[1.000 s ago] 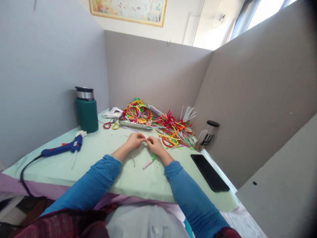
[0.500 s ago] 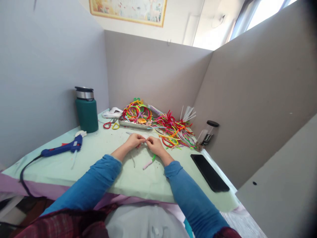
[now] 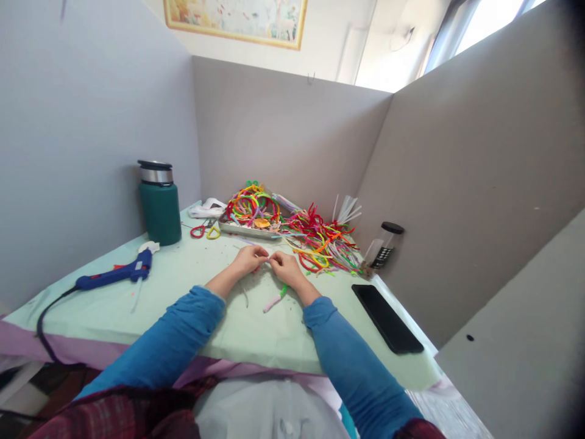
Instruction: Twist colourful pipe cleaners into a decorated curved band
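My left hand (image 3: 250, 260) and my right hand (image 3: 284, 268) meet fingertip to fingertip over the pale green table cover. Both are closed in a pinch on a thin pale purple pipe cleaner (image 3: 245, 242), whose end sticks out beyond my left hand; most of it is hidden by the fingers. Just below my right hand lies a short pink and green piece (image 3: 273, 302). A thin grey strand (image 3: 245, 297) rests on the cover below my left hand.
Behind the hands are a metal tray (image 3: 249, 231) of coloured loops and a heap of pipe cleaners (image 3: 320, 235). Scissors (image 3: 212, 232), a green bottle (image 3: 159, 210) and a blue glue gun (image 3: 114, 277) are left. A black phone (image 3: 387, 318) and a clear bottle (image 3: 384, 249) are right.
The pale strand's end beyond my left hand has shifted slightly, and the fingers have moved a little. Both hands stay together in nearly the same place.
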### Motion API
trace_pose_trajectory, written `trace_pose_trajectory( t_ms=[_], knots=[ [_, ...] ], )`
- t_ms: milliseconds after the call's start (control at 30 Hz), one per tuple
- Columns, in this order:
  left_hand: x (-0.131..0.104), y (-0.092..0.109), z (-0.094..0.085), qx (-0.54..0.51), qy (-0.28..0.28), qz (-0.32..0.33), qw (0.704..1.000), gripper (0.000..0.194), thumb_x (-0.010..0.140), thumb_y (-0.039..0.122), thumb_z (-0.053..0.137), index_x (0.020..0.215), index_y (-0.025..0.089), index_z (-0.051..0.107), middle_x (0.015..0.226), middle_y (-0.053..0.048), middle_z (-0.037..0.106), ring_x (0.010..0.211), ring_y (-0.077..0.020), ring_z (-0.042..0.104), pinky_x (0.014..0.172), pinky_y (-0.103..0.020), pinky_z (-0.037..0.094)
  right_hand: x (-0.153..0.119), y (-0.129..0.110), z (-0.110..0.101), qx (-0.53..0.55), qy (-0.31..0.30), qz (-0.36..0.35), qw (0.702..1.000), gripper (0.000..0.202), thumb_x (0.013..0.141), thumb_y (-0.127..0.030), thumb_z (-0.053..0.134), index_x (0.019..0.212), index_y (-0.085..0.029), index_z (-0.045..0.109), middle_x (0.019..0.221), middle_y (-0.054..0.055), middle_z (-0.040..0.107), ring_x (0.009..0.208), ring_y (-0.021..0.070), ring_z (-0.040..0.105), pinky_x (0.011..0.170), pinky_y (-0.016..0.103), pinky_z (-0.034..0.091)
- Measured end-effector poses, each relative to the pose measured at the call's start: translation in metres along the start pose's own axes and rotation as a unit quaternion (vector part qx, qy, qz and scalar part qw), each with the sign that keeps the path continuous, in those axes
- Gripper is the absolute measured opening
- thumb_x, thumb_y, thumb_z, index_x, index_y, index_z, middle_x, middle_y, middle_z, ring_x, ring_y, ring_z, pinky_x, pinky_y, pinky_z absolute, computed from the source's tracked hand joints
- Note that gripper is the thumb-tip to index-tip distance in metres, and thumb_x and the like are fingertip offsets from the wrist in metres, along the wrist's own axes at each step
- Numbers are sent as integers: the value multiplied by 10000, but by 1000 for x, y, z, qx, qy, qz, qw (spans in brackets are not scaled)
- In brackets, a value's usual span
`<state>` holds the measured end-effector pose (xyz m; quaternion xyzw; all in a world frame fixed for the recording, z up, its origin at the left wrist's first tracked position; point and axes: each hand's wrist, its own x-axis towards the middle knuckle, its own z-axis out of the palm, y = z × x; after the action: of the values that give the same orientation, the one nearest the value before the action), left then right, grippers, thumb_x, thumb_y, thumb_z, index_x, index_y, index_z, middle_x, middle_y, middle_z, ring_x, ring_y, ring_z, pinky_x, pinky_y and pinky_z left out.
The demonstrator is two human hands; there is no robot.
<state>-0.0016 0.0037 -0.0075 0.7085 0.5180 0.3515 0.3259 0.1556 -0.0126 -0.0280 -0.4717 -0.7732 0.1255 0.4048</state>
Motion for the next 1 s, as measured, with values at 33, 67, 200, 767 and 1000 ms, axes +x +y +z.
trace_pose_trajectory(
  t_ms=[33,67,200,767,1000],
  knots=[
    [-1,1,0,10,10,3,1000,256,696,261,620,913,127,617,423,54,504,366,-81,465,399,-183,353,0,0,0,0,0,1,1000,165,770,-249,461,766,-184,612,675,-8,604,609,111,503,575,210,350],
    [-1,1,-1,19,19,6,1000,250,690,260,622,904,132,614,429,54,509,368,-81,467,400,-182,352,0,0,0,1,0,2,1000,166,771,-252,461,766,-184,612,671,-8,603,607,111,502,574,210,350],
    [-4,4,-2,39,24,13,999,195,694,279,610,834,143,630,420,50,510,371,-79,467,410,-179,352,0,1,0,0,5,0,1000,166,773,-255,458,759,-186,608,668,-6,601,603,111,499,572,209,347],
    [-3,4,-4,32,-13,-10,999,227,696,324,605,813,148,689,383,36,499,364,-84,459,406,-181,338,0,3,1,-14,3,-7,1000,162,775,-257,457,756,-189,603,663,-10,601,609,112,505,570,207,348],
    [-4,4,-4,25,-16,5,1000,228,694,328,606,807,147,686,368,46,476,356,-81,440,405,-182,329,0,4,2,-14,0,-1,1000,159,771,-256,460,758,-192,605,668,-9,606,612,115,511,567,209,348]
  ],
)
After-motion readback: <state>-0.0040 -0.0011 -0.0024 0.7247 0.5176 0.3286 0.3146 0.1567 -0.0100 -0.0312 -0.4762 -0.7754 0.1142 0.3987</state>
